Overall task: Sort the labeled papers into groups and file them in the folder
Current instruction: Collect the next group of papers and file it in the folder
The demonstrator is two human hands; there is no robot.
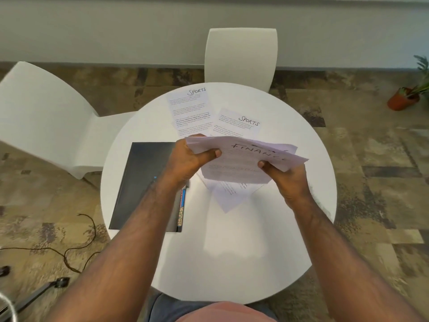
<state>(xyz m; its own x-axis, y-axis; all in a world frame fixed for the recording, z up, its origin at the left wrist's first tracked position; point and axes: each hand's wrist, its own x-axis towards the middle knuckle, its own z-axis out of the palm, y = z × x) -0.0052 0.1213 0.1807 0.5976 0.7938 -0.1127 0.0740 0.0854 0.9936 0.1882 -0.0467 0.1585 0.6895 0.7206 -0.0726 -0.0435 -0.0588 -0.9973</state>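
Note:
Both hands hold a fanned stack of white papers point(243, 159) above the round white table point(232, 252); the top sheet reads "FINANCE". My left hand point(188, 159) grips the stack's left edge, thumb on top. My right hand point(287, 177) pinches its lower right part. Two sheets headed "SPORTS" lie flat at the table's far side, one point(192, 108) further back and one point(241, 123) overlapping it on the right. A dark closed folder point(139, 182) lies at the table's left, with coloured tabs along its right edge, partly hidden by my left forearm.
Two white chairs stand by the table, one behind it point(241, 56) and one to the left point(46, 117). A potted plant point(406, 98) is on the carpet at the right. A dark cable point(69, 249) and a stand's leg lie on the floor at the lower left.

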